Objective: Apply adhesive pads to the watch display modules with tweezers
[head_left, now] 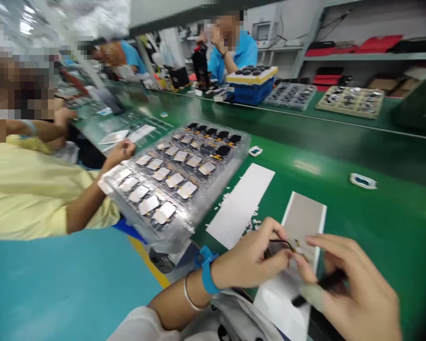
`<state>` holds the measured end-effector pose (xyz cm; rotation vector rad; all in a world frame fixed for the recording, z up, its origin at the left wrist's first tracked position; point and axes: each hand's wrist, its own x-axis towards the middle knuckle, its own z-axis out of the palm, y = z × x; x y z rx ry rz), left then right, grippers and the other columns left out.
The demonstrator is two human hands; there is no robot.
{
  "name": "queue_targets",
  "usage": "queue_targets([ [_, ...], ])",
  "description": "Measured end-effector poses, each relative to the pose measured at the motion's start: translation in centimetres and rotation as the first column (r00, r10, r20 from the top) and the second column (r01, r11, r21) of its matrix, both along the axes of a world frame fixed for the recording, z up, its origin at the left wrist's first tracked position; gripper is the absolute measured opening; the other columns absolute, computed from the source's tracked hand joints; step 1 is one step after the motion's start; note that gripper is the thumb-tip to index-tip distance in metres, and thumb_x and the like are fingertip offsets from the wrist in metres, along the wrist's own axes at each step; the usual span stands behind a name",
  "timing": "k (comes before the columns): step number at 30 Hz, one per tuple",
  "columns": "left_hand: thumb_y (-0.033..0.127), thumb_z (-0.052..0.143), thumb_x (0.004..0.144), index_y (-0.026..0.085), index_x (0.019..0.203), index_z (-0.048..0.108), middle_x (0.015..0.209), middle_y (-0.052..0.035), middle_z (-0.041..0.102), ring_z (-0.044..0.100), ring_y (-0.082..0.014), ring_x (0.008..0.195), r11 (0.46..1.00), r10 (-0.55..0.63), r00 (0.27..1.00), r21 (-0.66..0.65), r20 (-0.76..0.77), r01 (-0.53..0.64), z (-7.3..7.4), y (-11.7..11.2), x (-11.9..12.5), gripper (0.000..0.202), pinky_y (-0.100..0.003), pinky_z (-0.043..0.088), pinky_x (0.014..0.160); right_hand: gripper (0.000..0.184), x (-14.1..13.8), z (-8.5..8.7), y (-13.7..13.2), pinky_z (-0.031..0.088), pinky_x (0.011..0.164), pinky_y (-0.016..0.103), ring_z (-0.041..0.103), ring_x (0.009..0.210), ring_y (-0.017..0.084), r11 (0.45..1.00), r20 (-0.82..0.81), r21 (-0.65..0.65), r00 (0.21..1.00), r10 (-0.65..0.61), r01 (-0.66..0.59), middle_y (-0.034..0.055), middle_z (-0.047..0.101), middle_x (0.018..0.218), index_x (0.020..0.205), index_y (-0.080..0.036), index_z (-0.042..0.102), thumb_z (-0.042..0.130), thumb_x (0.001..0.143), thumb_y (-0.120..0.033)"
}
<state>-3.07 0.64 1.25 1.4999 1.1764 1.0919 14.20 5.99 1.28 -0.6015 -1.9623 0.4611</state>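
Note:
My left hand (pixel 250 258), with a blue strap at the wrist, pinches a small dark-rimmed part (pixel 282 244) between thumb and fingertips. Facing it, my right hand (pixel 364 289) is curled around a black slim tool (pixel 328 284), blurred by motion; its kind cannot be made out. A pale greenish cover wraps the right thumb. The right fingertips are close to the small part, but I cannot tell whether they touch it. Under both hands lies a white-edged sheet with a grey face (pixel 303 213). Left of it rests a white strip (pixel 243 203) with tiny white scraps around it.
A stack of clear trays (pixel 213 189) holds rows of white and black rounded-square parts. Two small white-framed pieces (pixel 363 181) lie on the green bench (pixel 404 218). A person in yellow (pixel 39 189) sits at left; a blue box (pixel 250 92) and filled trays stand across the bench.

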Motion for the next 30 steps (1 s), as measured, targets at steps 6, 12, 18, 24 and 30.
queue_targets([
  [6, 0.025, 0.048, 0.102, 0.019, 0.102, 0.053, 0.088, -0.0019, 0.062, 0.061, -0.0136, 0.08, 0.999, -0.005, 0.995, -0.039, 0.095, 0.009, -1.7, 0.6, 0.0, 0.009, -0.024, 0.046, 0.072, 0.015, -0.5, -0.3, -0.5, 0.053, 0.062, 0.021, 0.068, 0.077, 0.013, 0.995, 0.183, 0.022, 0.978, -0.097, 0.094, 0.0046, 0.069, 0.09, 0.099, -0.019, 0.062, 0.066, 0.089, -0.009],
  [12, 0.029, 0.051, 0.102, 0.02, 0.101, 0.054, 0.084, 0.0011, 0.058, 0.057, -0.0105, 0.071, 0.997, 0.025, 0.985, -0.082, 0.17, -0.012, -2.4, 0.3, -0.1, 0.01, -0.022, 0.046, 0.067, 0.017, -0.6, -0.5, -0.8, 0.055, 0.067, 0.023, 0.071, 0.081, 0.013, 0.99, 0.229, 0.067, 0.964, -0.135, 0.123, 0.0059, 0.072, 0.094, 0.102, -0.016, 0.066, 0.066, 0.089, -0.004],
  [18, 0.024, 0.053, 0.101, 0.022, 0.105, 0.059, 0.088, 0.0007, 0.061, 0.061, -0.0113, 0.079, 0.996, 0.093, 0.991, 0.003, 0.093, -0.094, -2.9, 0.0, -0.2, 0.007, -0.023, 0.048, 0.074, 0.019, -0.8, -1.1, -1.2, 0.056, 0.072, 0.024, 0.071, 0.088, 0.014, 0.986, 0.268, 0.071, 0.949, -0.165, 0.151, 0.0062, 0.074, 0.1, 0.109, -0.014, 0.066, 0.063, 0.092, -0.006],
  [24, 0.02, 0.055, 0.099, 0.02, 0.1, 0.06, 0.091, -0.0001, 0.066, 0.063, -0.0111, 0.083, 0.994, 0.095, 0.995, 0.049, 0.006, -0.096, -2.3, 0.2, -0.1, 0.005, -0.02, 0.047, 0.075, 0.011, -1.0, -0.8, -1.0, 0.052, 0.066, 0.024, 0.068, 0.078, 0.012, 0.983, 0.281, -0.004, 0.944, -0.173, 0.182, 0.0042, 0.071, 0.09, 0.097, -0.015, 0.065, 0.06, 0.092, -0.006],
  [30, 0.017, 0.052, 0.096, 0.019, 0.098, 0.057, 0.081, -0.0003, 0.067, 0.055, -0.0102, 0.061, 0.985, -0.174, 0.985, 0.022, -0.01, 0.174, -1.4, -0.2, -0.2, 0.006, -0.021, 0.04, 0.055, 0.012, -0.9, -0.2, 1.6, 0.045, 0.055, 0.02, 0.062, 0.066, 0.009, 0.847, 0.164, -0.512, 0.984, -0.07, 0.146, -0.0022, 0.067, 0.077, 0.082, -0.021, 0.07, 0.064, 0.084, -0.011],
])
